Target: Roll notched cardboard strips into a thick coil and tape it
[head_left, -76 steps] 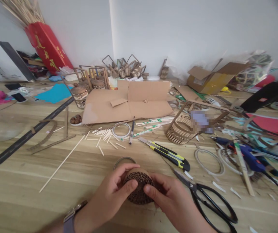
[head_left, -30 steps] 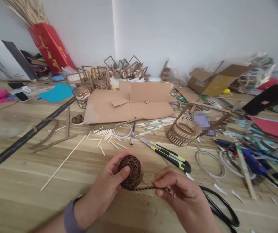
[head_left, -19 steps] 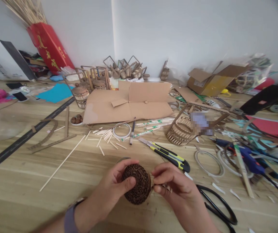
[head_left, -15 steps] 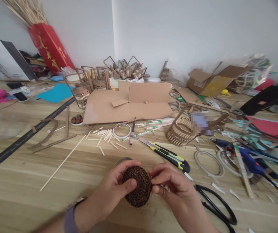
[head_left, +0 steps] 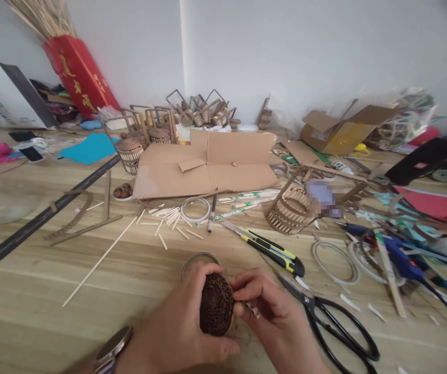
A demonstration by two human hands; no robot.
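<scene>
A round, dark brown coil of corrugated cardboard strip point(head_left: 216, 304) is held up in front of me, its honeycomb-like face towards the camera. My left hand point(head_left: 180, 317) grips it from the left, fingers over the top and thumb below. At the coil's right edge, thumb and fingers of my right hand point(head_left: 268, 306) pinch together on what looks like the strip's outer end, mostly covered by the fingers. Behind my left hand a thin ring point(head_left: 200, 254) lies on the table. Black-handled scissors point(head_left: 325, 311) rest just right of my right hand.
Beyond the hands lie a yellow-black utility knife point(head_left: 270, 249), short sticks point(head_left: 169, 214), a pen point(head_left: 212, 210) and a slatted basket point(head_left: 289, 210). A blue glue gun point(head_left: 403, 257) and tape rolls point(head_left: 336, 262) are on the right. Flattened cardboard point(head_left: 169, 171) stands farther back.
The coil has turned and shifted slightly left and down. My left thumb has moved off its face to below it. The right hand follows leftward, uncovering more of the scissors.
</scene>
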